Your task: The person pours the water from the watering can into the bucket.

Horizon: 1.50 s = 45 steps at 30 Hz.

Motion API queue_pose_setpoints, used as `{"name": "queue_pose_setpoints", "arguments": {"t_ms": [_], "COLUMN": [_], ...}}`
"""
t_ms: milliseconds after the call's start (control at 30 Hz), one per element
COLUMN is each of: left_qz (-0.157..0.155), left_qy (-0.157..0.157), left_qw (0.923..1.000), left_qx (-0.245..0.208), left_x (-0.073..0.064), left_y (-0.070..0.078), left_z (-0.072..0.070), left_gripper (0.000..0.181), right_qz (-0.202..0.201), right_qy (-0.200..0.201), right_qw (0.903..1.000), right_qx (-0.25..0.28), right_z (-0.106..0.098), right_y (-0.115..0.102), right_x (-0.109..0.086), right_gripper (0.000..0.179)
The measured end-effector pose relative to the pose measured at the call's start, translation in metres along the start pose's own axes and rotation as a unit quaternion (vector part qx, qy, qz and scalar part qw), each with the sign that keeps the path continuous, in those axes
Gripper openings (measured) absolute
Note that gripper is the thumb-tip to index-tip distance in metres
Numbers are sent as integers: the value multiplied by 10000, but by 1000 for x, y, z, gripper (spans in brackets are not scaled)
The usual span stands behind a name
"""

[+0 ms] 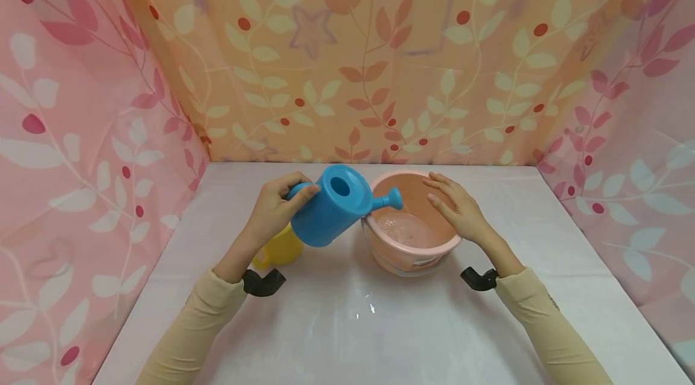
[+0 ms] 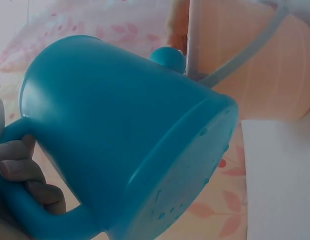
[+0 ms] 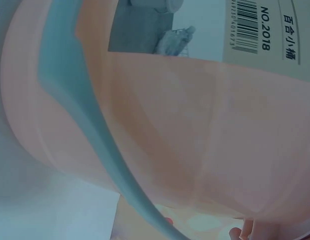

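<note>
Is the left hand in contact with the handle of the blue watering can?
Touching. The left wrist view shows the left hand with fingers curled around the handle of the blue watering can.

Blue watering can: raised, tilted, spout over pink bucket. Bucket: upright, clear liquid inside, near far edge of worktop.

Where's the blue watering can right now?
In the head view, the left hand holds the blue watering can left of the pink bucket, its spout over that bucket.
</note>
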<state>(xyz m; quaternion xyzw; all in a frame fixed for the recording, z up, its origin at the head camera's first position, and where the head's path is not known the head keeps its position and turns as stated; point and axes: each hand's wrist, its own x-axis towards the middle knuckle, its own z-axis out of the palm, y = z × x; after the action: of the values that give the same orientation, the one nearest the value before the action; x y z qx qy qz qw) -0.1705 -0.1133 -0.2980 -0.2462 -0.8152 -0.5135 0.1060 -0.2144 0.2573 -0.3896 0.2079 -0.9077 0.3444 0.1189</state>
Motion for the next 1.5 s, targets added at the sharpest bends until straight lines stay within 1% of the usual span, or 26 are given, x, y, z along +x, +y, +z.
{"name": "queue_pose_setpoints", "arguments": {"t_ms": [267,567,733,1000,1300,1500], "left_qz": [-122,-106,-123,-133,-17,-37], "left_qy": [63,173,135,15,157,109], "left_qw": [9999,9998,9998,9998,9998,9997], "left_qx": [52,72,71,160,158,210], "left_x": [1,1,1,0,1,0], "left_y": [-1,-3,-3,3,3,5], "left_z": [2,3,3,4,6,7], "left_gripper": [14,13,13,12,10,10], "right_qz": [17,-2,-9,-15,50,54], "right_qy": [-10,10,36,53,46,67], "right_qw": [10000,10000,10000,10000,10000,10000], "right_qx": [-8,-7,-1,46,57,22], "right_z": [0,1,1,1,1,1], "right_y": [0,2,3,3,2,2], "right_x": [0,0,1,0,0,0], "right_gripper": [42,42,42,41,41,41]}}
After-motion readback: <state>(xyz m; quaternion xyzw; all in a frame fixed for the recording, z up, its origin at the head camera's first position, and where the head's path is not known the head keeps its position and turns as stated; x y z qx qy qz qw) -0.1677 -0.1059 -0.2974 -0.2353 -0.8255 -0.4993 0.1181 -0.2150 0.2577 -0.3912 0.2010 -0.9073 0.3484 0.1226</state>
